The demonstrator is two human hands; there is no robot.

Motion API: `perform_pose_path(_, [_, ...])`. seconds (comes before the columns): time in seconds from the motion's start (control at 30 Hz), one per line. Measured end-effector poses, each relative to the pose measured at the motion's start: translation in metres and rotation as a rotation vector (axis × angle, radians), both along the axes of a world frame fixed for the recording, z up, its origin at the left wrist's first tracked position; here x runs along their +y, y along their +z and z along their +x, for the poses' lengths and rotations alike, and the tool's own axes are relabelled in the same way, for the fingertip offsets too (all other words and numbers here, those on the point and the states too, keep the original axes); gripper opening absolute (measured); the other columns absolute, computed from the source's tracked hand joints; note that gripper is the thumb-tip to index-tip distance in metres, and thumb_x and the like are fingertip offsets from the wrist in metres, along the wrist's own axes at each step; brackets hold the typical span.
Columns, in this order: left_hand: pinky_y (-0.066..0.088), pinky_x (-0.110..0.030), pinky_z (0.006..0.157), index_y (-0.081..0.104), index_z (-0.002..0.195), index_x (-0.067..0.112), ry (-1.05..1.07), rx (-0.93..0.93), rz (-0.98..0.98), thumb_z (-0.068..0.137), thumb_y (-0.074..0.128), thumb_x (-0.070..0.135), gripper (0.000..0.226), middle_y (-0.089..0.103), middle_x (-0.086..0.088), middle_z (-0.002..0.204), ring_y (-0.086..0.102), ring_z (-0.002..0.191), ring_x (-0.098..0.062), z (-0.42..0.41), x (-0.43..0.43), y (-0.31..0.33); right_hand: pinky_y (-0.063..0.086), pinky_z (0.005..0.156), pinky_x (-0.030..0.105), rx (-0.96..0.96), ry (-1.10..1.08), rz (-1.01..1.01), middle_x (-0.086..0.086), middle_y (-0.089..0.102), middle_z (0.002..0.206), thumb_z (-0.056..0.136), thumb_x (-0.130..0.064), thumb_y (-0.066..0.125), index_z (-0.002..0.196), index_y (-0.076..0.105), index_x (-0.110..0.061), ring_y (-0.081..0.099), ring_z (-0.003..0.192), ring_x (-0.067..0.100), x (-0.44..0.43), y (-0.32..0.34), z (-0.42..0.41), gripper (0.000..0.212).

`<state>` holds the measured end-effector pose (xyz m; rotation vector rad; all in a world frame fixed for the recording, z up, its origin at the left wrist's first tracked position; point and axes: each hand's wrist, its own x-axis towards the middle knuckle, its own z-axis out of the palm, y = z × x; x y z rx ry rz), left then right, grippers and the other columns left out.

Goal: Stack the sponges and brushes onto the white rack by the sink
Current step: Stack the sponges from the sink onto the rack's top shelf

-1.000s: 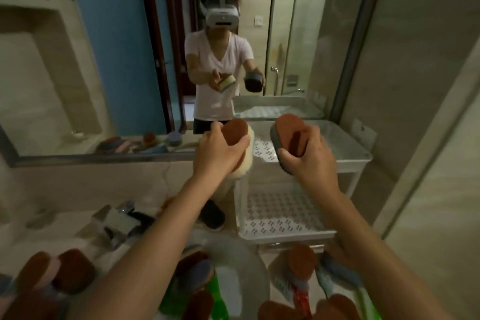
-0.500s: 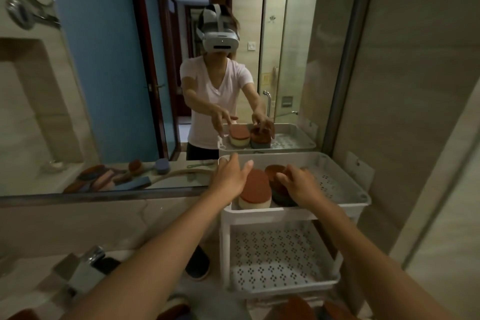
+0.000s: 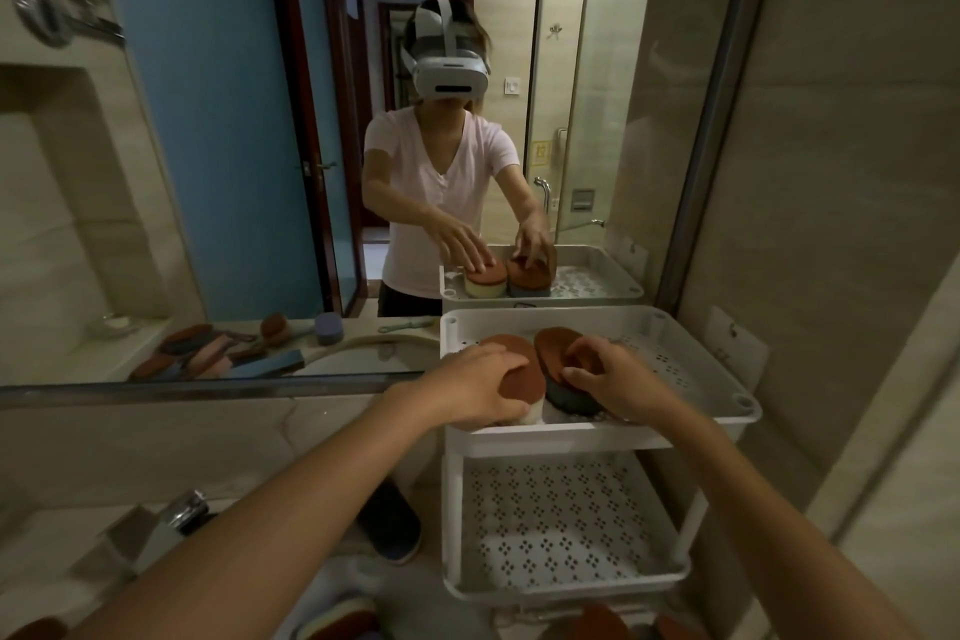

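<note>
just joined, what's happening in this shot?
A person stands at a bathroom mirror, setting two round sponges on the top tier of the white rack. The left hand rests on the brown-topped sponge with a white base; the right hand is on the brown-topped sponge with a dark base. The two sit side by side near the tier's front left. The lower tier looks bare.

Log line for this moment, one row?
left hand on white-based sponge | right hand on grey-based sponge | both in rack top tray
</note>
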<state>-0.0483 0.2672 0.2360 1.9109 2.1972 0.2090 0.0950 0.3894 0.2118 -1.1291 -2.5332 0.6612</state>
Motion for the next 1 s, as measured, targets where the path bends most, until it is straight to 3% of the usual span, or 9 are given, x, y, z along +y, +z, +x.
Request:
perform_pose_path(0.13, [0.018, -0.035, 0.116, 0.018, 0.15, 0.016, 0.067, 0.033, -0.044, 0.096, 0.045, 0.036, 0.064, 0.012, -0.009, 0.159, 0.013, 0.146, -0.025, -0.016, 0.009, -0.001, 0.044, 0.09, 0.029, 0.014, 0.028, -0.1, 0.005, 0.047, 0.132, 0.09, -0.032, 0.056, 0.133, 0.042, -0.02, 0.046, 0.103, 0.013, 0.002, 0.001, -0.005, 0.046])
perform_pose_path(0.3, [0.01, -0.033, 0.119, 0.008, 0.151, 0.013, 0.086, 0.056, -0.056, 0.099, 0.035, 0.034, 0.062, 0.002, -0.008, 0.16, 0.003, 0.148, -0.022, -0.026, 0.017, -0.009, 0.042, 0.086, 0.025, 0.036, 0.068, -0.212, 0.007, 0.043, 0.134, 0.087, -0.021, 0.062, 0.139, 0.034, -0.02, 0.046, 0.106, 0.014, 0.006, -0.001, -0.018, 0.059])
perform_pose_path(0.53, [0.001, -0.032, 0.119, 0.003, 0.151, 0.013, 0.108, 0.03, -0.032, 0.101, 0.03, 0.034, 0.06, -0.004, -0.007, 0.16, -0.004, 0.148, -0.02, -0.027, 0.022, -0.021, 0.043, 0.1, 0.034, 0.014, 0.09, -0.149, 0.014, 0.041, 0.138, 0.087, -0.01, 0.057, 0.141, 0.03, -0.018, 0.047, 0.12, 0.027, 0.011, -0.008, -0.032, 0.062])
perform_pose_path(0.83, [0.0, -0.032, 0.119, 0.003, 0.151, 0.013, 0.128, 0.027, -0.023, 0.1, 0.029, 0.036, 0.062, -0.005, -0.006, 0.16, -0.006, 0.148, -0.018, -0.023, 0.022, -0.021, 0.043, 0.102, 0.038, -0.018, 0.062, -0.126, 0.013, 0.036, 0.14, 0.084, -0.014, 0.06, 0.141, 0.031, -0.021, 0.047, 0.121, 0.028, 0.008, -0.006, -0.03, 0.065])
perform_pose_path(0.93, [0.004, -0.033, 0.119, 0.007, 0.151, 0.015, 0.189, -0.103, 0.036, 0.096, 0.035, 0.043, 0.068, 0.0, -0.005, 0.16, -0.002, 0.148, -0.019, -0.02, 0.017, -0.019, 0.039, 0.107, 0.042, 0.088, 0.06, -0.025, 0.013, 0.032, 0.142, 0.08, -0.009, 0.062, 0.14, 0.033, -0.023, 0.039, 0.128, 0.029, -0.003, -0.001, -0.023, 0.068])
perform_pose_path(1.0, [0.013, -0.038, 0.119, 0.014, 0.151, 0.017, 0.264, -0.224, 0.141, 0.096, 0.035, 0.044, 0.065, 0.012, -0.005, 0.159, 0.01, 0.147, -0.022, -0.017, 0.012, -0.018, 0.039, 0.107, 0.041, 0.195, 0.09, 0.049, 0.011, 0.037, 0.14, 0.08, -0.004, 0.059, 0.138, 0.037, -0.021, 0.039, 0.129, 0.026, -0.016, 0.005, -0.016, 0.065])
